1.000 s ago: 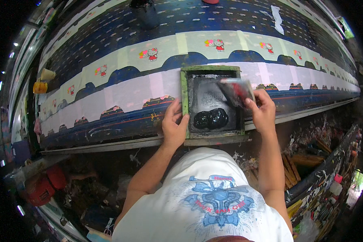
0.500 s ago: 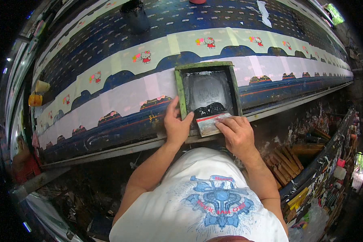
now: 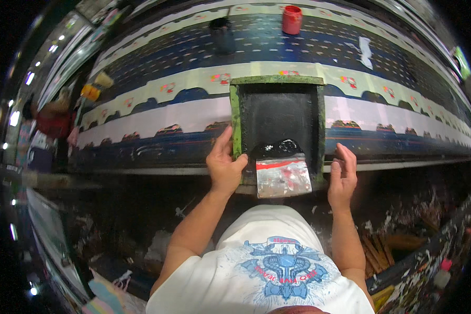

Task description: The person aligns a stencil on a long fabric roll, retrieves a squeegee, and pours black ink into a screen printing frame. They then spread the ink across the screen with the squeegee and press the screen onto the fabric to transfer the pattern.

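Observation:
A green-framed printing screen (image 3: 235, 115) lies on a long printed cloth (image 3: 157, 118). A pool of black ink (image 3: 280, 149) sits at the screen's near end. A flat scraper (image 3: 283, 177) smeared with red and white rests there, against the near frame edge. My left hand (image 3: 224, 166) grips the frame's near left corner. My right hand (image 3: 341, 175) hovers beside the frame's right side, fingers apart, holding nothing.
The long table (image 3: 141, 170) runs left to right, its front edge near my waist. A red cup (image 3: 292, 19) and a dark pot (image 3: 221, 32) stand on the far side. Yellow objects (image 3: 95, 86) lie at the far left. Cluttered floor lies right and left below.
The scraper was pulled from the far right of the screen to the near end, dragging the ink with it. My right hand has let go of it and moved right.

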